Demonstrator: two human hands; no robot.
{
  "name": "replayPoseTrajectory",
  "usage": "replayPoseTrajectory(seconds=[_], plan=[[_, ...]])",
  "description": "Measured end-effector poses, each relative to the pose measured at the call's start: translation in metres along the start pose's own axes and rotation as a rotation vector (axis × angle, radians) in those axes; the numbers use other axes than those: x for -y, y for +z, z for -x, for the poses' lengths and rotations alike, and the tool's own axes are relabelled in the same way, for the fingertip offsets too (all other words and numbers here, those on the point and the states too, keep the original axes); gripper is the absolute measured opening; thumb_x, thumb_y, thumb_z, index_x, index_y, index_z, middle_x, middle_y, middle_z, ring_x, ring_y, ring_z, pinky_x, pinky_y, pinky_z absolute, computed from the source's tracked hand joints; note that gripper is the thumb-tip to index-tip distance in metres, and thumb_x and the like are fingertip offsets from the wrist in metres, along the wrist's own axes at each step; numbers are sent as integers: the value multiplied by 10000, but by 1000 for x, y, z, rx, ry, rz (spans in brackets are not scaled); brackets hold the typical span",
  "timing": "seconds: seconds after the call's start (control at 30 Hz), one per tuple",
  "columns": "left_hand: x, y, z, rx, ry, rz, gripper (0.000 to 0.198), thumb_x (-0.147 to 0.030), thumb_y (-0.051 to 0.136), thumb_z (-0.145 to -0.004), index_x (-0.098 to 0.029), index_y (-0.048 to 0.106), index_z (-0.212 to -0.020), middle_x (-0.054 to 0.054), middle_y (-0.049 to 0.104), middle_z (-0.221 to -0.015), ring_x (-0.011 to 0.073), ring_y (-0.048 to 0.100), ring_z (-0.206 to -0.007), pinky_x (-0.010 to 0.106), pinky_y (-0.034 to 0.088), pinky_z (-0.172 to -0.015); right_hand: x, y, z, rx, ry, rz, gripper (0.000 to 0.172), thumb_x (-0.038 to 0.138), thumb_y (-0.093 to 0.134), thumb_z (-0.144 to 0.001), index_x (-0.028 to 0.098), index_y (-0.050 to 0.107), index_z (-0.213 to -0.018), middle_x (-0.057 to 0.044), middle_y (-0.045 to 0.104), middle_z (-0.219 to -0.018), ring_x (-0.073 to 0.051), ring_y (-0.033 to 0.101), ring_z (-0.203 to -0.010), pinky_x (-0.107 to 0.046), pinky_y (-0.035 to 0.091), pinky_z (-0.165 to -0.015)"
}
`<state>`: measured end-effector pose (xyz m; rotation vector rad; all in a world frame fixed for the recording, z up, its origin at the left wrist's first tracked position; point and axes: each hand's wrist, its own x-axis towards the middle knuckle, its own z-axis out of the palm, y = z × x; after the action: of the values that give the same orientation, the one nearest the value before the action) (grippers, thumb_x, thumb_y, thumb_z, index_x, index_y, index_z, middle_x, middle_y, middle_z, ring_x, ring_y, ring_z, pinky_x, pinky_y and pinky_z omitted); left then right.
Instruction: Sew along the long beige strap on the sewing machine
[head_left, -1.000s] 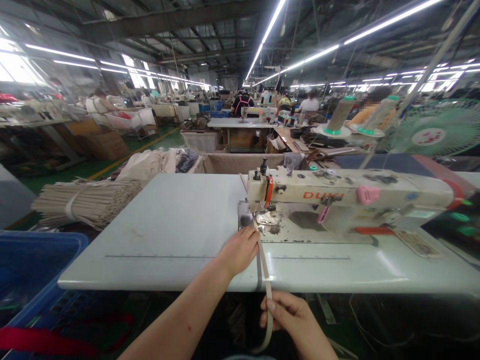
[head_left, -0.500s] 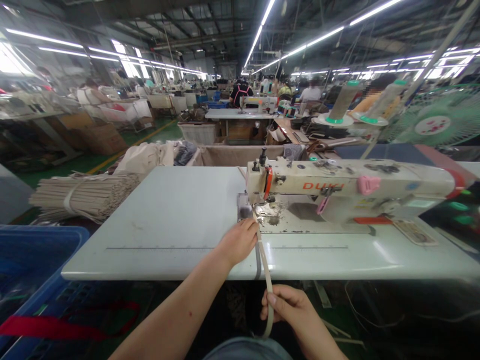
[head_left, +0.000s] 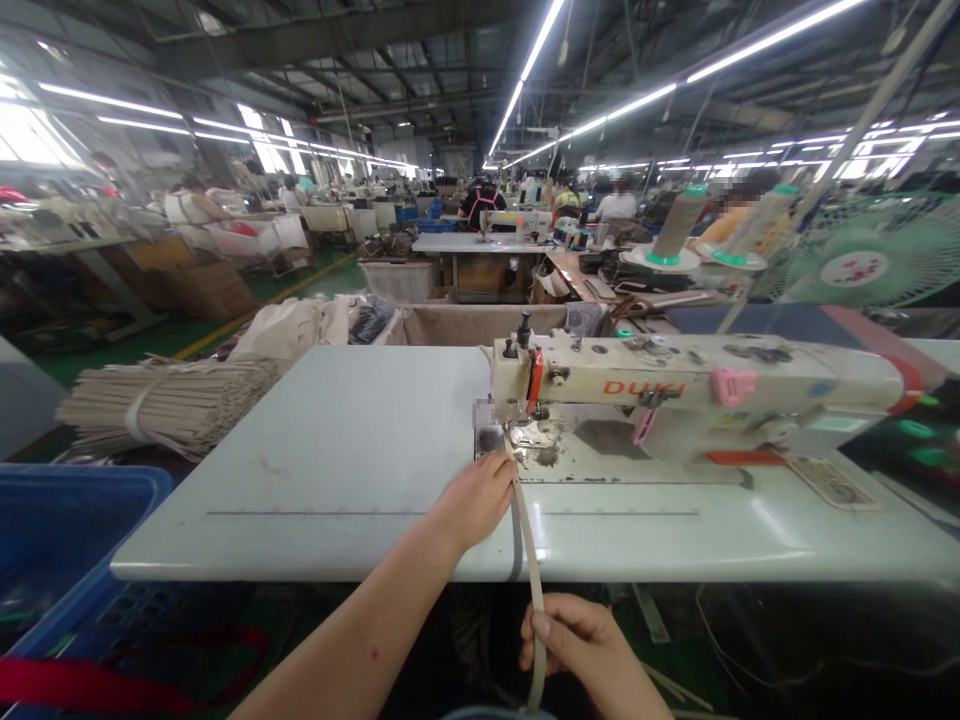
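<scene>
I see my left hand bent on the strip; I can't tell if it grips. The low part, pinched in my right hand, looks left to do. The top reaches the machine, maybe partly done.

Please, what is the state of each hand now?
Left hand: fingers at the pale strip; grip cannot be told.
Right hand: closed, pinching the same strip.

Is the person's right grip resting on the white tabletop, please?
No, the right grip holds the narrow strip in front of the tabletop, off its near edge.
</scene>
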<state>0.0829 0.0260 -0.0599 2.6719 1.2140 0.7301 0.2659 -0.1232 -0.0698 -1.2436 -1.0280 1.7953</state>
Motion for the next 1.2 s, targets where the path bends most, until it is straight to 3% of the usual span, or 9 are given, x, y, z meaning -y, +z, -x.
replayPoseTrajectory(seconds=[0.17, 0.4, 0.63, 0.83, 1.0, 1.1, 1.2], plan=[[0, 1, -4, 0, -8, 10, 304, -134, 529, -934, -203, 528, -1230, 119, 578, -1332, 267, 558, -1292, 470, 466, -1151, 3, 2, 3, -36, 8, -15, 491, 642, 825, -746, 155, 763, -759, -52, 725, -674, -149, 643, -648, -232, 472, -621], [-3, -1, -6, -19, -38, 15, 396, -128, 548, -926, -179, 485, -1314, 138, 551, -1379, 274, 537, -1335, 476, 418, -1193, -8, -6, -7, 65, -49, 36, 518, 679, 780, -768, 161, 762, -797, -58, 709, -677, -162, 619, -627, -272, 491, -633], [-6, -5, -2, 13, 34, -78, 181, -138, 526, -970, -179, 574, -1139, 116, 626, -1218, 258, 607, -1188, 428, 499, -1101, -6, -11, -9, 103, -154, 141, 447, 611, 737, -838, 171, 749, -759, -42, 669, -710, -174, 568, -692, -299, 454, -698], [-4, -5, 1, 0, 33, -63, 178, -138, 532, -965, -200, 576, -1125, 108, 624, -1231, 257, 613, -1181, 432, 524, -1064, 15, -4, -11, -33, -217, 278, 432, 606, 794, -757, 178, 735, -740, -13, 614, -719, -184, 519, -718, -301, 417, -698], [-4, -4, 0, 5, 9, -23, 203, -134, 534, -955, -204, 567, -1142, 109, 622, -1249, 254, 625, -1177, 431, 531, -1059, 26, 9, -8, -99, -126, 81, 434, 599, 832, -733, 187, 761, -851, -44, 722, -819, -210, 618, -814, -313, 475, -785], [-4, -3, 0, 0, 3, -15, 219, -127, 524, -953, -216, 565, -1149, 103, 623, -1252, 249, 629, -1177, 435, 529, -1064, 28, 14, -7, -82, -46, -34, 481, 612, 826, -745, 185, 750, -951, -52, 745, -784, -196, 657, -747, -303, 505, -731], [-3, -3, 0, 2, 1, -25, 219, -130, 522, -955, -213, 567, -1153, 103, 620, -1254, 250, 630, -1172, 438, 529, -1062, 29, 17, -4, -90, -31, -49, 473, 614, 826, -750, 171, 740, -893, -48, 741, -721, -182, 667, -693, -278, 502, -682]])
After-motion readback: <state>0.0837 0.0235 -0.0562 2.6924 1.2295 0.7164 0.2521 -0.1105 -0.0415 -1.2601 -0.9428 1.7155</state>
